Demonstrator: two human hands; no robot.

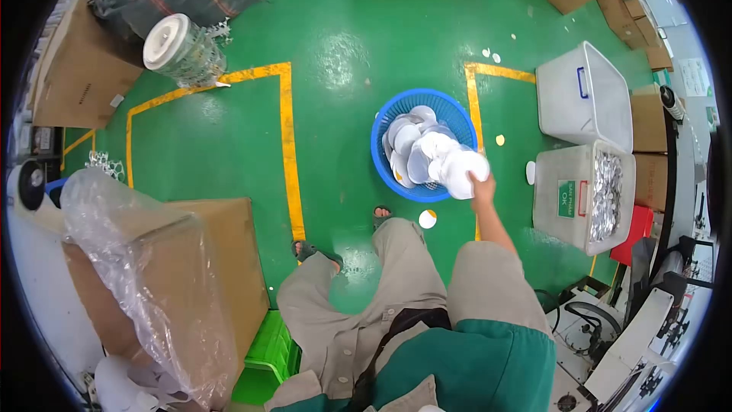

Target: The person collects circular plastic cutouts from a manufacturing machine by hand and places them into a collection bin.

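My right hand (483, 189) reaches out over the near right rim of a round blue plastic basket (379, 164) on the floor. Its fingers are closed on the edge of white discs (462, 171), thin and flat; how many are gripped cannot be made out. Inside the basket lies a loose heap of similar white and greyish discs (407, 137). One more white disc (427, 219), partly yellowish, rests on the floor just in front of the basket. My left hand is out of view.
Right of the basket stand two translucent bins (550, 99), the nearer (560, 191) filled with shiny pieces. A machine (602, 336) is at lower right. A large cardboard box (229, 252) and green crate (274, 347) are left of my legs. Yellow lines (288, 145) mark the green floor.
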